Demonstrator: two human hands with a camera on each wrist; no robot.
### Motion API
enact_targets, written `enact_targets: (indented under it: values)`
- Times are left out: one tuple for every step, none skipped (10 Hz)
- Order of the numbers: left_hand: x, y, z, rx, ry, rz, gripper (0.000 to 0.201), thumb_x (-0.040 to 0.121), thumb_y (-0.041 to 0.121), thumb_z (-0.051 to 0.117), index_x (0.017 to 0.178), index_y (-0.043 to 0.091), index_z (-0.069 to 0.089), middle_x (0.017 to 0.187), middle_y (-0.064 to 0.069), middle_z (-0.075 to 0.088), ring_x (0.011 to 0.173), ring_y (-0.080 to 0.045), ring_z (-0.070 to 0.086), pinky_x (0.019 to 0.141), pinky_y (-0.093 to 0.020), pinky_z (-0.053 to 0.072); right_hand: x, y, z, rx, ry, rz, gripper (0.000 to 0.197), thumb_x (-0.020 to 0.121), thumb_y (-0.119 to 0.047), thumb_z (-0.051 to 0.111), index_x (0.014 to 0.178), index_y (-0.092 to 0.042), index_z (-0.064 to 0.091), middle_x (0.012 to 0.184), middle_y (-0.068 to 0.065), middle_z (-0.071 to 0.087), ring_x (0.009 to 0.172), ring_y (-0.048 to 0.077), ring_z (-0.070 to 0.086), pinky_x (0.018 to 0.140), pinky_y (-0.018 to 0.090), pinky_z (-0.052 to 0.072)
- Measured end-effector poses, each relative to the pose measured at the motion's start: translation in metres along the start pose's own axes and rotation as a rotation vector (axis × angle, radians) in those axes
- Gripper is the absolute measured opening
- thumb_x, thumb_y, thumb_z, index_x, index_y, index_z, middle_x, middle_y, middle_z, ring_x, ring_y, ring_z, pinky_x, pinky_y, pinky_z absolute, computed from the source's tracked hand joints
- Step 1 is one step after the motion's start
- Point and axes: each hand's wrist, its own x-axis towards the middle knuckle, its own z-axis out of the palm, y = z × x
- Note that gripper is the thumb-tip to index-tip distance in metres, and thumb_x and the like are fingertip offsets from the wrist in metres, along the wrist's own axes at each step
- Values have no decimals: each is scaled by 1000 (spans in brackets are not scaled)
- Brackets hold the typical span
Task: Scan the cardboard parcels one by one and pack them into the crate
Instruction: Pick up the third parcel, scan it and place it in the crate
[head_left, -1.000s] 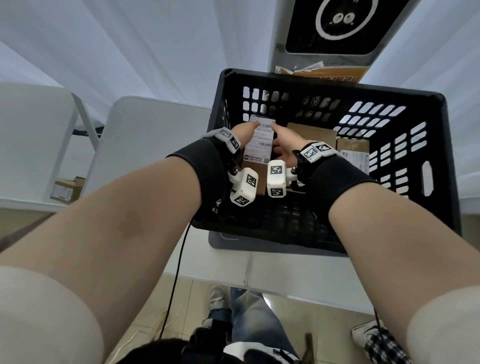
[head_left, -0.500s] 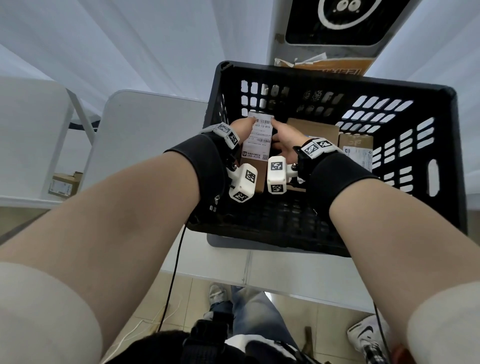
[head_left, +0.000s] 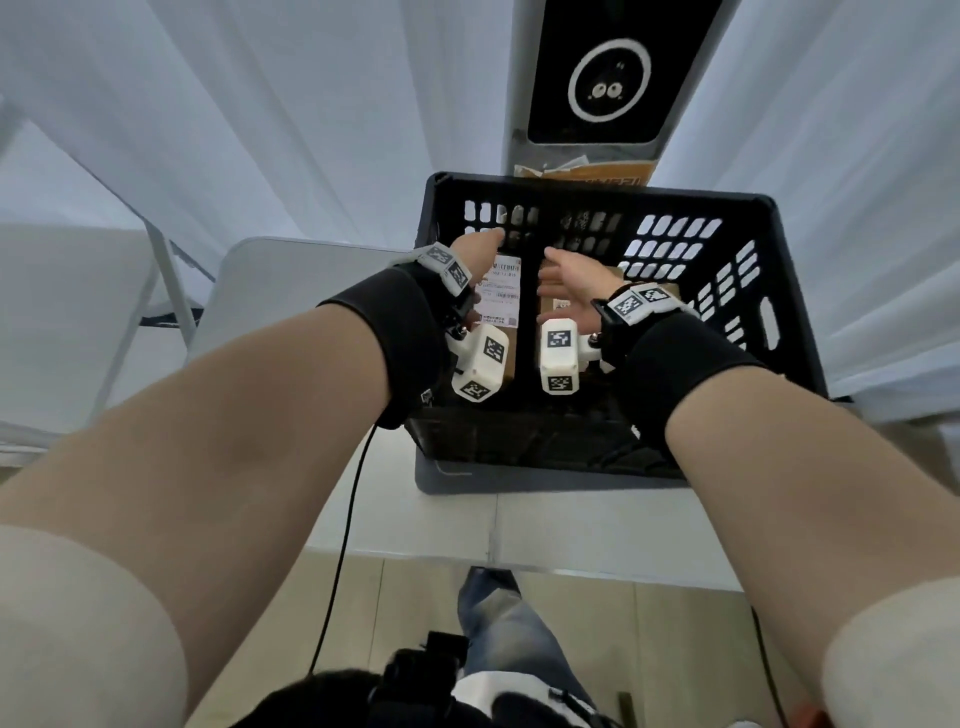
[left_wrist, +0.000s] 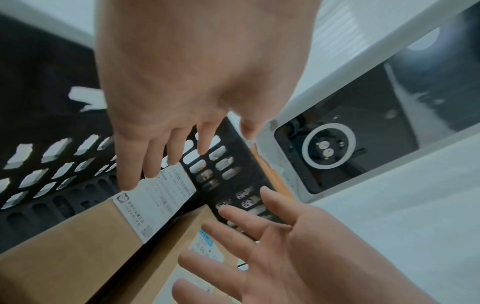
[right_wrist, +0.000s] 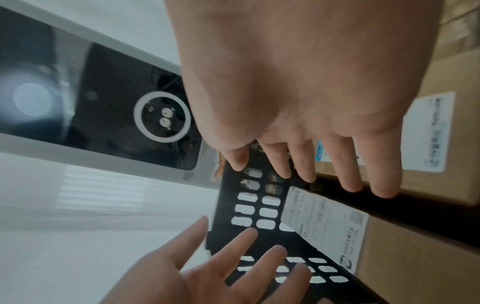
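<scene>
Both grips spread, fingers straight, holding nothing: left hand (head_left: 475, 254) and right hand (head_left: 569, 280) flank the labelled parcel (head_left: 500, 306), lying centre-frame inside the black crate (head_left: 789, 291), label up.

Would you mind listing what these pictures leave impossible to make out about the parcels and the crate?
- Text on the white label of the parcel just set down: too small in the head view, blurred in both wrist views.
- Near part of the crate floor: hidden by both wrists and their cameras in the head view.
- Parcel count: the right hand covers the second parcel.
- Left hand: fingertips hidden in the head view.
</scene>
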Motion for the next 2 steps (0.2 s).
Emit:
enact_targets:
  values:
    - [-36,-11,-7,-52,-42,51,71,89,59,47,149,21,41,140,-8,49,116,-33,54,84,-50,50,-50,4,-1,27,23,-53,61,100,-50,38,149,-13,37,157,9,38,139,40,41,110,59,40]
    - [-75,-12,-12,-86,-35,175,74,87,61,53,150,25,40,142,-7,45,114,-32,52,76,-47,49,-104,2,1,35,32,-121,60,100,-50,37,150,-15,38,156,10,39,135,45,44,109,59,41]
